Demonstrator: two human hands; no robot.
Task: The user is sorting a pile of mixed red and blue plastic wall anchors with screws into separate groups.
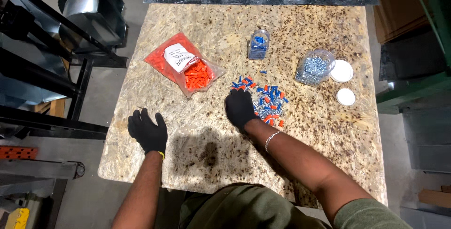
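here right hand (240, 108) touches connector pile (267, 100), grip unclear; left hand (148, 130) flat, spread, empty.

Both hands wear black knit gloves; the left hand (148, 131) glove shows a yellow cuff edge. The right hand (240, 108) has a silver chain bracelet (271, 139) at the wrist. Short olive-green sleeves cover the upper arms, forearms bare.

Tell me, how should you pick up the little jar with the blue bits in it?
Probably around its round sides, near the middle, coming down from above. The small clear jar stands upright on the table with its mouth open, so pinching the rim could tip it. It stands apart from the bag of orange caps and the bigger jar, leaving room for fingers.
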